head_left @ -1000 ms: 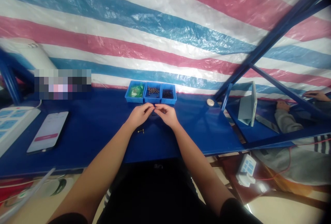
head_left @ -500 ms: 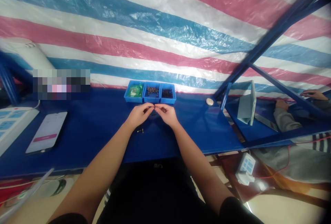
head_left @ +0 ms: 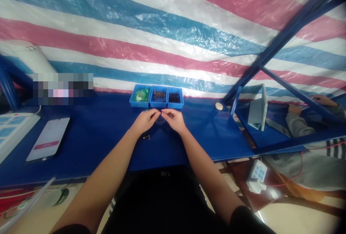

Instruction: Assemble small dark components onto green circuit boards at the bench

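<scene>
My left hand [head_left: 146, 120] and my right hand [head_left: 174, 119] meet fingertip to fingertip above the blue table [head_left: 108, 126]. Both are closed in a pinch on something tiny and dark, too small to name. Just beyond them stand three blue bins side by side. Green plastic bags lie in the left bin [head_left: 131, 103], small metallic parts in the middle bin [head_left: 158, 105], and dark, thin small parts in the right bin [head_left: 175, 106]. A few small brass-coloured pieces [head_left: 148, 137] rest on the table beside my left wrist.
At left lie a phone [head_left: 48, 138] and a white power strip [head_left: 16, 127]. A round pale object [head_left: 218, 106] sits at the right by the blue metal frame [head_left: 243, 75]. Past it are a tablet stand [head_left: 258, 109] and another person's grey sleeve [head_left: 298, 122]. Striped sheeting [head_left: 151, 50] hangs behind.
My fingertips have shifted very slightly while staying together. The bins and brass-coloured pieces keep their places. At far right, the other person's hand has moved a little to the left.
</scene>
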`<state>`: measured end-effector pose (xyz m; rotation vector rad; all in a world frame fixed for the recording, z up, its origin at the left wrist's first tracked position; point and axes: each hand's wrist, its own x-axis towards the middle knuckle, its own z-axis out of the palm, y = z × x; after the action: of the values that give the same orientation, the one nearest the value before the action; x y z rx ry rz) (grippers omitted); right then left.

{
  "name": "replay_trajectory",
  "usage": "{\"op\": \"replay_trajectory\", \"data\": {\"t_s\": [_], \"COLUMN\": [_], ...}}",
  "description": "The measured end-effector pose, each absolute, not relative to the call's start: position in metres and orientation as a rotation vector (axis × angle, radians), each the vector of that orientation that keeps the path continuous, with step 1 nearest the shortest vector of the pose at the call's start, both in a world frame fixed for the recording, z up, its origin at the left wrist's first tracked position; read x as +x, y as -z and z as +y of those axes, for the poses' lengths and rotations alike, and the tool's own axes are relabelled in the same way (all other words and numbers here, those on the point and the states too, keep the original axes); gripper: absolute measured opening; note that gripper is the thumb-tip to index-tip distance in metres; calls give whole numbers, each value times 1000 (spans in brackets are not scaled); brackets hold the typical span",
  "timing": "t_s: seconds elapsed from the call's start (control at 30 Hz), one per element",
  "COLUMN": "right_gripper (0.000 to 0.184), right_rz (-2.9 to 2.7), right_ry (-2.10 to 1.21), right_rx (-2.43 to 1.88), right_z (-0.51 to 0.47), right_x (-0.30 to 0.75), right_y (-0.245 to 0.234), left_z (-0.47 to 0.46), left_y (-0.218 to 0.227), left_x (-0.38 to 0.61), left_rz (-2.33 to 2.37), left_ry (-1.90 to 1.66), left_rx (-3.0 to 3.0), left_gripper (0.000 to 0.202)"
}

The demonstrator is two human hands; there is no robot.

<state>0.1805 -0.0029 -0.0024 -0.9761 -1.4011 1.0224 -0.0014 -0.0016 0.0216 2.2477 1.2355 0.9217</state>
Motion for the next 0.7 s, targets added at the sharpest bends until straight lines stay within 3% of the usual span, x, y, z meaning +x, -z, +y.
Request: {"op": "replay_trajectory", "data": {"t_s": [0.43, 0.63, 0.7], "right_gripper": [30, 64, 59], "right_rz": [-1199, -1226, -1332], "right_ry": [-1218, -1153, -1100], "right_rx": [-1221, -960, -981], "right_z": [10, 19, 19], "right_x": [189, 177, 182], "right_y": [8, 9, 9], "left_z": [0, 0, 0], "left_y": [-18, -18, -19], "left_x": [-3, -4, -4], "left_rz": [1342, 1347, 1343], "left_ry": [-970, -977, -979], "left_rx": [2306, 2319, 2319], "left_gripper": [37, 39, 39]}}
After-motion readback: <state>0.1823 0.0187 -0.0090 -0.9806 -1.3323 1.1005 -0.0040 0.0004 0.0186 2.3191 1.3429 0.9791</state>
